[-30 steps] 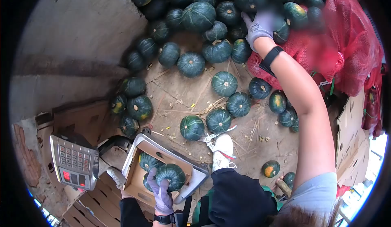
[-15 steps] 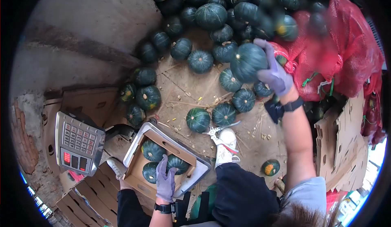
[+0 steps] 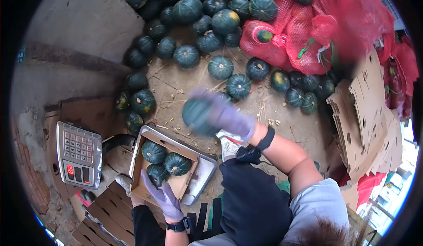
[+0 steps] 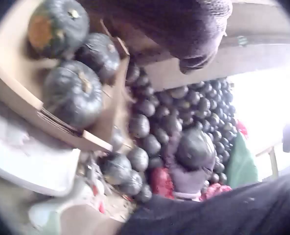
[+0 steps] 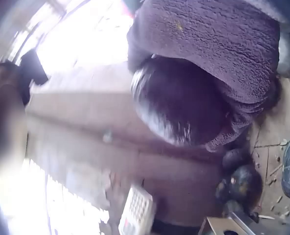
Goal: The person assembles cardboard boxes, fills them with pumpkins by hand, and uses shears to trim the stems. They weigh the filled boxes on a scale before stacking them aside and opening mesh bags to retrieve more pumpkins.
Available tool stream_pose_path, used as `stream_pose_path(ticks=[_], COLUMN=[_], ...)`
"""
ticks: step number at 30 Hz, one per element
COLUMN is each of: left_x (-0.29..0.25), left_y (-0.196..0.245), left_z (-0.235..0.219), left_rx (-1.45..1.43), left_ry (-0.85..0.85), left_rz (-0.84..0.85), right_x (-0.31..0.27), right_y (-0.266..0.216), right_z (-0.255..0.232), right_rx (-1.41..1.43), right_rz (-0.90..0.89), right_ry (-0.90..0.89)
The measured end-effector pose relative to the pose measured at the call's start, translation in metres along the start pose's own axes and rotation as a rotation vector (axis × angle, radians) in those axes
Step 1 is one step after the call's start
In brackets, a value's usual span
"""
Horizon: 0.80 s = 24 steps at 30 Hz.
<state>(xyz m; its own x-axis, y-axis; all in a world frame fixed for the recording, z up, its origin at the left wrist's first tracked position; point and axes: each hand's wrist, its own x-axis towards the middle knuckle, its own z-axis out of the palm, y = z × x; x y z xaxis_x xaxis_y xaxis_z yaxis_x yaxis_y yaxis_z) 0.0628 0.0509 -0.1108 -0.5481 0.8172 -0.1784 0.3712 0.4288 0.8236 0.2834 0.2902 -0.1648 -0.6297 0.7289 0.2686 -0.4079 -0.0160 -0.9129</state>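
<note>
My right hand (image 3: pixel 231 117), in a purple glove, grips a dark green kabocha squash (image 3: pixel 199 114), blurred by motion, above the floor to the right of an open cardboard box (image 3: pixel 184 183). The right wrist view shows the gloved fingers curled round that squash (image 5: pixel 176 100). Three kabocha squashes sit in the box, one striped squash (image 3: pixel 177 163) at its right side. By the box's near edge is my gloved left hand (image 3: pixel 165 199), holding nothing, thumb and fingers spread apart beside the nearest squash (image 3: pixel 157 173). An orange patch marks one boxed squash (image 4: pixel 59 27) in the left wrist view.
The box stands on a scale platform (image 3: pixel 200 180), with its keypad display (image 3: pixel 79 154) at left. Many squashes (image 3: pixel 187 10) are piled at the back, beside red mesh sacks (image 3: pixel 304 39). Flattened cardboard (image 3: pixel 368 113) leans at right. A white shoe (image 3: pixel 230 145) is close under the carried squash.
My right hand has taken a squash from the pile and brought it down and left toward the box. My left hand has come off the boxed squash, its fingers now spread.
</note>
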Motion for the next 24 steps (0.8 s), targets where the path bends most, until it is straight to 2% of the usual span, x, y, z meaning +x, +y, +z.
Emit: stream_pose_path(ticks=[1, 2, 3, 5, 6, 7, 8, 9, 10, 11, 12, 13, 14, 15, 17, 18, 19, 20, 22, 24], left_x=[-0.003, -0.011, -0.018, -0.022, -0.028, -0.04, -0.052, -0.067, -0.081, -0.081, -0.081, -0.079, -0.073, -0.067, -0.048, -0.045, -0.038, -0.037, -0.02, -0.008], left_y=[0.016, 0.025, 0.033, 0.038, 0.029, 0.011, -0.011, -0.05, -0.098, -0.113, -0.126, -0.125, -0.124, -0.123, -0.109, -0.106, -0.127, -0.12, -0.096, -0.094], left_z=[0.011, 0.012, 0.011, 0.001, -0.008, -0.02, -0.032, -0.051, -0.072, -0.081, -0.089, -0.097, -0.097, -0.096, -0.078, -0.075, -0.077, -0.071, -0.045, -0.039], left_rx=[-0.324, -0.42, -0.515, -0.642, -0.701, -0.759, -0.816, -0.434, -0.05, 0.133, 0.315, 0.301, 0.072, -0.151, -0.206, -0.232, -0.09, -0.112, -0.141, -0.132], left_ry=[-0.032, -0.044, -0.056, -0.131, -0.104, -0.072, -0.037, -0.024, -0.01, -0.035, -0.054, -0.108, -0.1, -0.037, -0.081, -0.102, -0.08, 0.011, 0.204, 0.068], left_rz=[0.064, 0.011, -0.042, -0.149, -0.219, -0.291, -0.364, -0.185, -0.007, 0.027, 0.066, -0.044, -0.276, -0.504, -0.472, -0.456, -0.527, -0.465, -0.347, -0.244], right_x=[0.001, 0.001, 0.0, -0.014, -0.022, -0.032, -0.049, -0.066, -0.078, -0.101, -0.118, -0.138, -0.146, -0.137, -0.12, -0.104, -0.079, -0.057, -0.037, -0.043], right_y=[-0.011, -0.022, -0.029, -0.033, -0.033, -0.031, -0.011, 0.006, 0.002, 0.027, 0.023, 0.024, 0.029, 0.032, 0.034, 0.033, 0.033, 0.038, 0.085, 0.088], right_z=[0.017, 0.028, 0.036, 0.03, 0.024, 0.014, -0.004, -0.024, -0.042, -0.074, -0.101, -0.126, -0.143, -0.15, -0.163, -0.162, -0.155, -0.152, -0.157, -0.158], right_rx=[-0.078, -0.022, 0.078, 0.058, 0.048, -0.317, -0.481, -0.639, -0.773, -0.855, -0.976, -1.192, -1.406, -1.444, -1.523, -1.538, -1.54, -1.533, -1.631, -1.516], right_rz=[-0.07, -0.08, -0.015, 0.247, 0.376, 0.314, 0.317, 0.319, 0.373, 0.435, 0.408, 0.389, 0.363, 0.368, 0.379, 0.594, 0.808, 1.018, 1.07, 0.934], right_ry=[-0.252, -0.493, -0.68, -0.522, -0.441, -0.203, -0.029, 0.15, 0.348, 0.617, 0.783, 0.823, 0.86, 0.81, 0.711, 0.718, 0.714, 0.69, 0.953, 1.077])
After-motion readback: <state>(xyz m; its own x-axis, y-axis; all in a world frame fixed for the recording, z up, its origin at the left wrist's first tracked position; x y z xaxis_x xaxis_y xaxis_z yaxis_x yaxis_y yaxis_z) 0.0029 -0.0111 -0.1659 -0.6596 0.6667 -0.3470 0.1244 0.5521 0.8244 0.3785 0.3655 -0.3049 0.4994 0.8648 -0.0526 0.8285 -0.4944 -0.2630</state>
